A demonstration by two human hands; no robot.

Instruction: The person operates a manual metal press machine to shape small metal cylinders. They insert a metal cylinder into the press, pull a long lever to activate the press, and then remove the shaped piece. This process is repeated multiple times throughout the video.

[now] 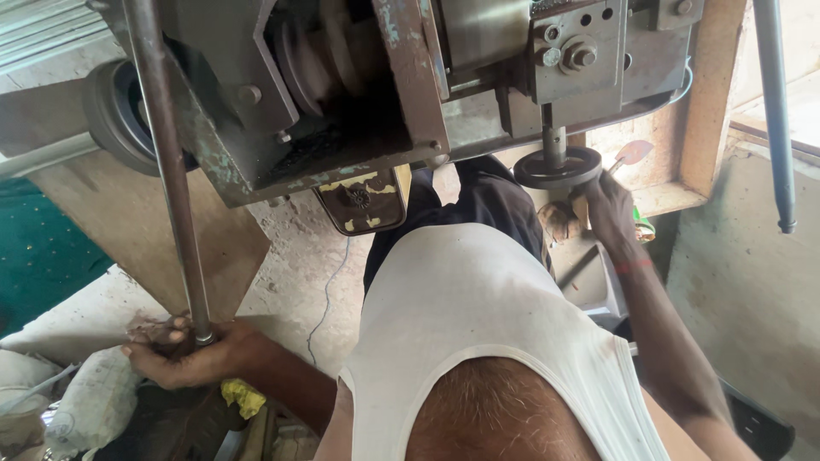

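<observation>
The left hand is closed round the lower end of a long steel lever, which runs up past the left side of the machine; the fingers wrap the bar just at its tip, low by the floor's left edge, with a yellow rag and a white sack close beside. The right hand reaches up under the machine's right end, just below a dark round wheel on a short vertical spindle; it seems to pinch a thin stick with a flat pinkish tip, though whether the fingers are fully closed on it I cannot tell, since they are seen from behind. The floor is bare concrete; a thin wire trails across it; a wooden board lies near the lever.

As a judgement: the right hand is very close to the wheel and spindle; if the lever drives that part, a pull by the left hand could catch fingers or stick. The grip is at the bar's very end, so a slip could let it swing; the wire is a snag for a foot.
</observation>
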